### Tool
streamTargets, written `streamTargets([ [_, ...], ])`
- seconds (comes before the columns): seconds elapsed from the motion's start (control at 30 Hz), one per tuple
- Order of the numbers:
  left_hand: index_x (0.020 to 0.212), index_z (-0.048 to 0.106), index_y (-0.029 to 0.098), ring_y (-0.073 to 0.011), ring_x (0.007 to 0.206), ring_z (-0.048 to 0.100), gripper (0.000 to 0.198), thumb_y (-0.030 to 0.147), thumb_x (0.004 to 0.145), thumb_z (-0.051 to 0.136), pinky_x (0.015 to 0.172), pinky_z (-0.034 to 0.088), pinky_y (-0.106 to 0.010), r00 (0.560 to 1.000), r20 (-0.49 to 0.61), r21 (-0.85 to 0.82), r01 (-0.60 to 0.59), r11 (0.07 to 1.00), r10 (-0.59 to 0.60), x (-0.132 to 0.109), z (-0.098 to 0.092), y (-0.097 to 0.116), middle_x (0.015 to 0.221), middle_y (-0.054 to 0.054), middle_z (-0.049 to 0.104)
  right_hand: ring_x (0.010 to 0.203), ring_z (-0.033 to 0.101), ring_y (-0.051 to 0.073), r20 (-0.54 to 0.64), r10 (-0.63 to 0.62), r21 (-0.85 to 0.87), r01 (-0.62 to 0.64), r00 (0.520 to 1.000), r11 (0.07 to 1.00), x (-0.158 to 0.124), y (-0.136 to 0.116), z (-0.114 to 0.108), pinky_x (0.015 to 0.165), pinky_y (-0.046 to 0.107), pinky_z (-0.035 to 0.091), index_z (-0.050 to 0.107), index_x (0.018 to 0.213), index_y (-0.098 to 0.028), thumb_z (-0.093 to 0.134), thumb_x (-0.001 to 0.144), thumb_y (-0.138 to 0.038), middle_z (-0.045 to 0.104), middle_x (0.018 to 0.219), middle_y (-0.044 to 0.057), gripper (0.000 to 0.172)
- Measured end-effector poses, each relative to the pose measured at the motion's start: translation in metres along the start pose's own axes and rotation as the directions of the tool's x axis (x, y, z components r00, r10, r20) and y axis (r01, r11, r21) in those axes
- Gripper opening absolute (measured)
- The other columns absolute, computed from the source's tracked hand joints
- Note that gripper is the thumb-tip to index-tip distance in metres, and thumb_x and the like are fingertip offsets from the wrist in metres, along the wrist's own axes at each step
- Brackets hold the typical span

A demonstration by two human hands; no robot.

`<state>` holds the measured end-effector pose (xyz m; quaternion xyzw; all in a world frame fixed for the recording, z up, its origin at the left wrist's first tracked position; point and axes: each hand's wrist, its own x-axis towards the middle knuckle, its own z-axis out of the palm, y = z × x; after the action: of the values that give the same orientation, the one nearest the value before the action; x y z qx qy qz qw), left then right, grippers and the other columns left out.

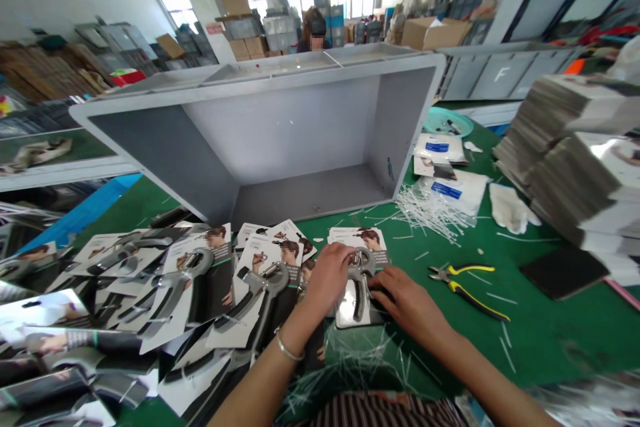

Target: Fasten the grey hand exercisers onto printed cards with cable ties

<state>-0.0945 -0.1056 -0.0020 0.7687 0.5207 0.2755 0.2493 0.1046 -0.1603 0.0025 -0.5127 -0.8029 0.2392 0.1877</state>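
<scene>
A hand grip strengthener [358, 290], grey with a spring at its top, lies on a printed card [345, 313] on the green table before me. My left hand [327, 278] holds it from the left, fingers bent over its upper part beside the spring. From the right, my right hand [404, 295] has its curled fingers against the other handle and the card edge; its fingertips are partly hidden. More printed cards [357, 236] lie just behind. To the left is a large heap of carded grip strengtheners [270, 280]. Clipped clear tie ends [360, 347] are scattered near my lap.
A big grey crate [300, 127] lies on its side behind the work. At right are cutting pliers [453, 273], white cable ties [435, 210], a glove [513, 208], a dark flat object [564, 272] and stacked cards [565, 160]. A person [314, 30] is beyond the crate.
</scene>
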Motion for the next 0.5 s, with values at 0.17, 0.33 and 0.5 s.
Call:
streamTargets([
  [0.17, 0.097, 0.07, 0.02, -0.0213, 0.104, 0.058, 0.023, 0.012, 0.086, 0.052, 0.098, 0.043, -0.04, 0.998, 0.064, -0.119, 0.012, 0.993, -0.004, 0.012, 0.018, 0.0, 0.102, -0.006, 0.067, 0.097, 0.058, 0.022, -0.037, -0.044, 0.126, 0.048, 0.998, 0.991, 0.011, 0.006, 0.013, 0.089, 0.037, 0.048, 0.063, 0.095, -0.023, 0.051, 0.097, -0.025, 0.061, 0.098, 0.006, 0.012],
  [0.33, 0.094, 0.072, 0.023, -0.0225, 0.102, 0.057, 0.016, 0.018, 0.085, 0.059, 0.094, 0.043, -0.037, 0.996, 0.076, -0.207, 0.07, 0.976, -0.055, 0.005, 0.019, 0.003, 0.095, -0.003, 0.071, 0.098, 0.056, 0.022, -0.137, -0.025, 0.255, 0.06, 0.99, 0.965, 0.02, 0.013, 0.017, 0.091, 0.038, 0.045, 0.064, 0.088, -0.023, 0.056, 0.095, -0.027, 0.064, 0.096, 0.005, 0.012],
  [0.5, 0.094, 0.074, 0.023, -0.0211, 0.099, 0.058, 0.016, 0.02, 0.088, 0.059, 0.094, 0.042, -0.036, 0.998, 0.029, -0.217, 0.067, 0.974, -0.062, 0.007, 0.025, 0.002, 0.094, -0.002, 0.072, 0.115, 0.05, 0.026, -0.272, 0.161, 0.31, -0.071, 0.949, 0.948, 0.034, 0.023, 0.024, 0.101, 0.047, 0.035, 0.069, 0.081, -0.023, 0.061, 0.091, -0.034, 0.061, 0.116, 0.007, 0.017],
])
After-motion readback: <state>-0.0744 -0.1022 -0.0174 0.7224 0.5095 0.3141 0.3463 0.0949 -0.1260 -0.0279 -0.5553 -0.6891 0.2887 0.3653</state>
